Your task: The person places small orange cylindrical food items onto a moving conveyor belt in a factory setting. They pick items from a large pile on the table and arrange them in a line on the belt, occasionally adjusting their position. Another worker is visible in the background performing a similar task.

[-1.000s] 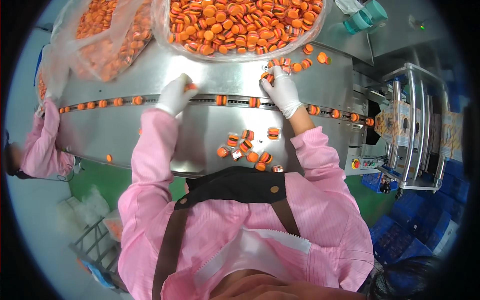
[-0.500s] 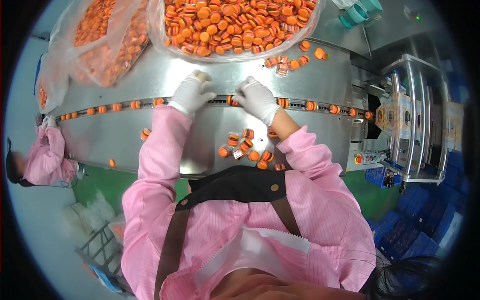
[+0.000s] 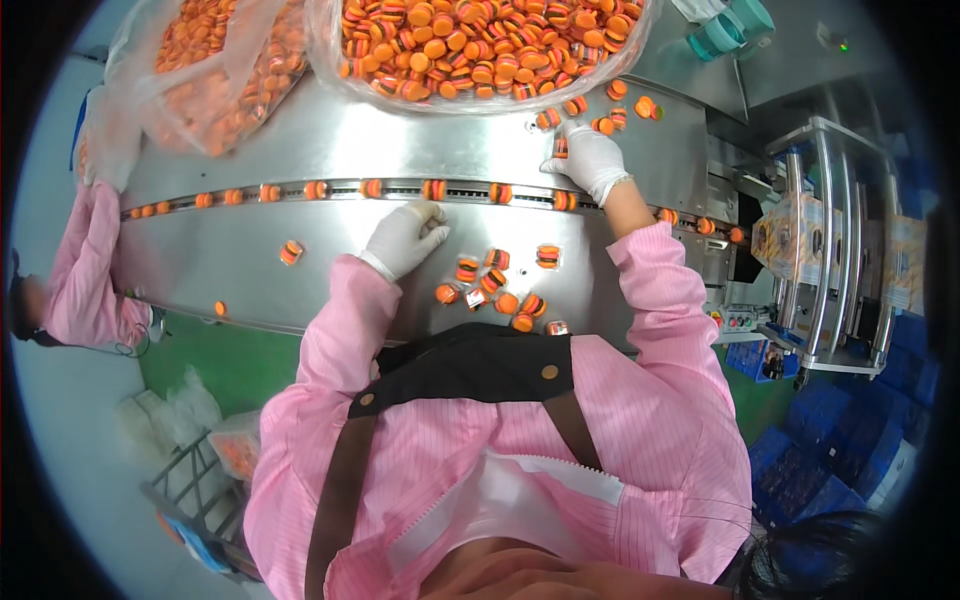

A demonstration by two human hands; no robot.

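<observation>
My gloved right hand [image 3: 592, 162] is beyond the conveyor, its thumb and fingers closed around a wrapped burger-shaped gummy candy [image 3: 560, 148] on the steel tabletop. My left hand [image 3: 402, 242], also in a white glove, hovers at the near side of the conveyor channel [image 3: 465, 190] with curled fingers; whatever may be between them is hidden. Orange striped candies sit spaced out in a row along the channel, one of them [image 3: 434, 190] just past my left fingertips. Nearer to me lies a loose cluster of the same candies [image 3: 495, 280]. More candies [image 3: 617, 118] lie just past my right hand.
A big clear bag [image 3: 490, 104] full of candies stands at the back, another bag [image 3: 215, 120] to its left. At right are a metal roller frame [image 3: 820, 240] and blue crates [image 3: 840, 430]. A teal cup [image 3: 715, 35] stands back right. A pink-sleeved co-worker [image 3: 85, 260] is far left.
My right hand has moved from the channel to the back right and closed on a candy. My left hand has drawn back toward me and its fingers have curled. A candy near the cluster is uncovered.
</observation>
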